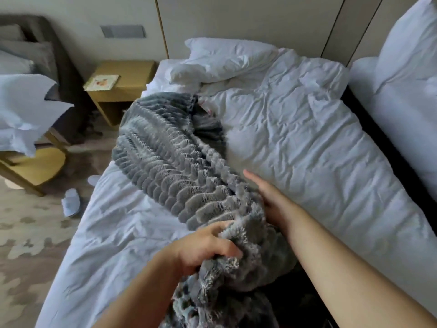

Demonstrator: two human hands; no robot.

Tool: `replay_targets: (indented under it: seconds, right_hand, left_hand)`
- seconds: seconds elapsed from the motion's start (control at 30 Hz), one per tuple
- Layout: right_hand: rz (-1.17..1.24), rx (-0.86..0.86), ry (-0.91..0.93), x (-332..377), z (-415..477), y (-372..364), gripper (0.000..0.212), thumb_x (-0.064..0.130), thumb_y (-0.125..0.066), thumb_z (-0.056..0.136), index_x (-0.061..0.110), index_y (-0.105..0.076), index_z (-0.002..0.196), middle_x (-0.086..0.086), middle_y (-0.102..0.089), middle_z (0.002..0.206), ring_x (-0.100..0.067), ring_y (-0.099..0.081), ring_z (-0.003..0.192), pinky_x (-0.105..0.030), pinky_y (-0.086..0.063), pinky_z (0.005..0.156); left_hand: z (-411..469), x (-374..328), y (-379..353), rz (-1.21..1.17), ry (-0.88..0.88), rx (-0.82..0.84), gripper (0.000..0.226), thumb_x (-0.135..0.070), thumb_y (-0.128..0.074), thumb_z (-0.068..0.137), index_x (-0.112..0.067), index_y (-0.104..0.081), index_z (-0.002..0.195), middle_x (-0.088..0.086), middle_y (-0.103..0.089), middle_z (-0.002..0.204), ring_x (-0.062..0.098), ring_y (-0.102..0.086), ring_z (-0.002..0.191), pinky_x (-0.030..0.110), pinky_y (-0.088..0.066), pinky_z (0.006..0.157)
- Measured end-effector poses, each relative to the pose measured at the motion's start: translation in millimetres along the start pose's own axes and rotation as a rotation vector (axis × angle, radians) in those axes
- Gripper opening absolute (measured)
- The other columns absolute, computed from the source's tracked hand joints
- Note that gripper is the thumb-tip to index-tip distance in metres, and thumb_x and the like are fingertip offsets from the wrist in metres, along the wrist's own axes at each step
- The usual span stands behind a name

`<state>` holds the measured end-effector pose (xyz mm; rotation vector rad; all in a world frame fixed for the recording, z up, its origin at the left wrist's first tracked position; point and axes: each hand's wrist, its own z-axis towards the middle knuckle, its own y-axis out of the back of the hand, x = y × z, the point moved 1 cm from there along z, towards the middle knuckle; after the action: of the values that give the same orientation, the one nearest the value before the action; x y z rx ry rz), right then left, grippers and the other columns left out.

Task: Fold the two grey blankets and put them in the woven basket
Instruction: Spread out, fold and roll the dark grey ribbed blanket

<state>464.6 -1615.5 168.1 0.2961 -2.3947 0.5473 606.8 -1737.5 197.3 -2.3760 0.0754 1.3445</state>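
A grey ribbed plush blanket (170, 159) lies stretched in a long bunch across the white bed (307, 143), from the pillow end down to the near edge. My left hand (205, 245) grips the blanket's near end, fingers curled into the fluffy fabric. My right hand (267, 197) lies along the blanket's right side; one finger shows straight, the others are tucked behind the fabric. A second grey blanket and the woven basket are not in view.
A crumpled white pillow (224, 58) lies at the head of the bed. A wooden nightstand (120, 84) stands to the left, a wooden chair (33, 166) draped with white bedding beyond it. White slippers (71, 204) lie on the carpet. A second bed (406, 86) flanks the right.
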Motion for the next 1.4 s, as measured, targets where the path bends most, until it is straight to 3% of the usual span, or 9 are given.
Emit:
replay_targets:
  seconds: [0.13, 0.27, 0.7, 0.87, 0.97, 1.03, 1.2, 1.3, 1.4]
  right_hand:
    - [-0.251, -0.096, 0.058, -17, 1, -29, 0.038, 0.015, -0.043, 0.097, 0.006, -0.06, 0.064, -0.001, -0.06, 0.045, -0.016, -0.054, 0.033, -0.012, -0.036, 0.033]
    - [-0.131, -0.21, -0.041, -29, 4, -23, 0.041, 0.01, -0.046, 0.084, 0.013, -0.046, 0.043, -0.004, -0.046, 0.042, -0.021, -0.047, 0.037, -0.019, -0.04, 0.044]
    - [0.273, -0.331, 0.246, 36, -21, -10, 0.021, 0.007, -0.058, 0.083, 0.007, -0.064, 0.103, -0.015, -0.068, 0.101, -0.031, -0.067, 0.089, -0.04, -0.056, 0.072]
    - [0.376, -0.138, 0.431, 87, -36, -36, 0.013, 0.011, -0.052, 0.09, 0.008, -0.064, 0.093, -0.013, -0.067, 0.104, -0.029, -0.064, 0.096, -0.045, -0.047, 0.099]
    - [0.358, 0.143, 0.432, 86, -49, -86, 0.021, 0.013, -0.045, 0.095, 0.009, -0.061, 0.081, -0.009, -0.065, 0.08, -0.021, -0.065, 0.073, -0.03, -0.055, 0.075]
    - [0.206, 0.447, 0.295, 61, -58, -131, 0.03, 0.011, -0.04, 0.097, 0.004, -0.066, 0.084, -0.009, -0.066, 0.073, -0.018, -0.063, 0.062, -0.025, -0.055, 0.06]
    - [-0.382, 0.815, 0.126, 0, -59, -177, 0.02, 0.006, -0.04, 0.099, 0.005, -0.052, 0.116, -0.013, -0.065, 0.097, -0.027, -0.066, 0.088, -0.036, -0.053, 0.082]
    - [-0.317, 0.668, 0.156, -2, -38, -146, 0.021, 0.004, -0.039, 0.098, 0.005, -0.058, 0.104, -0.009, -0.069, 0.08, -0.02, -0.069, 0.07, -0.029, -0.056, 0.067]
    - [-0.473, 0.151, 0.256, -3, 1, -85, 0.022, 0.0, -0.043, 0.092, 0.01, -0.062, 0.089, -0.006, -0.065, 0.074, -0.015, -0.06, 0.064, -0.024, -0.047, 0.061]
  left_hand:
    - [-20, 7, 16, 0.171, 0.08, -0.022, 0.027, -0.002, -0.07, 0.071, -0.019, -0.074, 0.093, 0.001, -0.075, 0.089, 0.013, -0.071, 0.082, 0.024, -0.055, 0.073]
    - [-27, 14, 48, 0.165, 0.027, -0.308, 0.014, -0.012, -0.069, 0.085, -0.017, -0.075, 0.097, 0.014, -0.074, 0.098, 0.023, -0.071, 0.091, 0.038, -0.057, 0.085]
    - [-30, 32, 55, -0.197, -0.235, -0.563, 0.037, -0.041, -0.071, 0.074, -0.015, -0.072, 0.101, 0.014, -0.073, 0.104, 0.029, -0.071, 0.094, 0.032, -0.058, 0.07]
    - [-53, 40, 62, -0.283, -0.318, -0.898, 0.022, -0.029, -0.066, 0.087, -0.007, -0.069, 0.089, 0.014, -0.073, 0.079, 0.024, -0.07, 0.06, 0.027, -0.054, 0.049]
    - [-63, 37, 64, -0.264, -0.375, -0.966, 0.019, -0.028, -0.062, 0.091, -0.012, -0.071, 0.088, 0.017, -0.074, 0.089, 0.028, -0.072, 0.078, 0.035, -0.057, 0.07]
    - [-61, 35, 62, -0.234, -0.413, -0.978, 0.021, -0.03, -0.059, 0.093, -0.018, -0.074, 0.084, 0.013, -0.075, 0.087, 0.025, -0.072, 0.078, 0.032, -0.056, 0.067]
    - [-36, 27, 64, -0.469, -0.474, -0.976, 0.025, -0.031, -0.037, 0.102, -0.023, -0.059, 0.097, -0.004, -0.072, 0.066, 0.002, -0.068, 0.064, 0.018, -0.051, 0.055]
    - [-36, 34, 75, -0.672, -0.439, -0.946, 0.061, -0.064, -0.034, 0.092, -0.015, -0.069, 0.103, 0.01, -0.075, 0.09, 0.019, -0.073, 0.084, 0.031, -0.055, 0.07]
    - [-32, 54, 87, -0.74, -0.328, -0.913, 0.078, -0.071, -0.04, 0.084, -0.007, -0.063, 0.121, 0.02, -0.067, 0.117, 0.033, -0.065, 0.108, 0.043, -0.051, 0.09]
